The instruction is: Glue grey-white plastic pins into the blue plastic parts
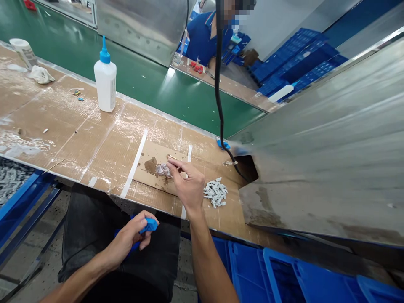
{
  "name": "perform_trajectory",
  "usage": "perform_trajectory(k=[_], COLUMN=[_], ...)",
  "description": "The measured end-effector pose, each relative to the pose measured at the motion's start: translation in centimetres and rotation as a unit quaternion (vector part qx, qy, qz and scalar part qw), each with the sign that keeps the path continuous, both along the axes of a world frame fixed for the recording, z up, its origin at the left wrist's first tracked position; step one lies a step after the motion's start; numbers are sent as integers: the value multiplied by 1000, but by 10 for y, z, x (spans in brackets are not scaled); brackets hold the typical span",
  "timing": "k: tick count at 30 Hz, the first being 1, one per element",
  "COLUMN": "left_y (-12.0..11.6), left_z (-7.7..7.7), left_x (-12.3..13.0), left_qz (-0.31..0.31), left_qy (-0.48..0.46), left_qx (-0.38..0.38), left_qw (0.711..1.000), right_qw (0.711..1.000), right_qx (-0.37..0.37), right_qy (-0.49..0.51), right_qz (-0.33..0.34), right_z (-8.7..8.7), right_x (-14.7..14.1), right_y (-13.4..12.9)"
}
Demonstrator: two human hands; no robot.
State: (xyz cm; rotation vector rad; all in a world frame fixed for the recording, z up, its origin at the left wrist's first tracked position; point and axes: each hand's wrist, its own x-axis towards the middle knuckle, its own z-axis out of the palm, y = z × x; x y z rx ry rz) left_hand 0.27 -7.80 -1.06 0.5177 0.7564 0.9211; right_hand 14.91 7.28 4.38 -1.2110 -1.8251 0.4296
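Observation:
My left hand (132,233) is closed around a small blue plastic piece (150,224) above my lap, in front of the table edge. Over the worktop, my right hand (191,183) pinches a thin wooden stick (173,158), whose end shows above the fingers. Just beneath those fingertips sit small clear round caps or dishes (161,169), partly covered by the hand. They rest on a flat cardboard piece (151,150) with dark wet stains. To the right of my right wrist lies a heap of small grey plastic parts (216,193).
A white squeeze bottle (105,86) with a blue nozzle stands toward the back left. Beyond it runs a green conveyor belt (142,90). A metal housing (315,168) and a hanging black cable (217,84) bound the right side. A person (202,35) sits across the belt.

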Motion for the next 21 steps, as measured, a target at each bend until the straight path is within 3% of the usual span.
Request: perform_trajectory(k=[6,12,21], left_y=[3,2,1], left_z=[7,5,9], left_x=[-1,0,1], left_qz=[33,90,80], left_qy=[13,-78,-27], left_qx=[-4,-40,4], left_qw=[999,992,996], right_qw=[1000,1000,1000], right_qx=[-1,12,1], right_qy=[8,-7,-2], right_qz=[-2,14,12], right_z=[0,-2,0], right_x=[0,-1,-2], right_y=[2,3,0])
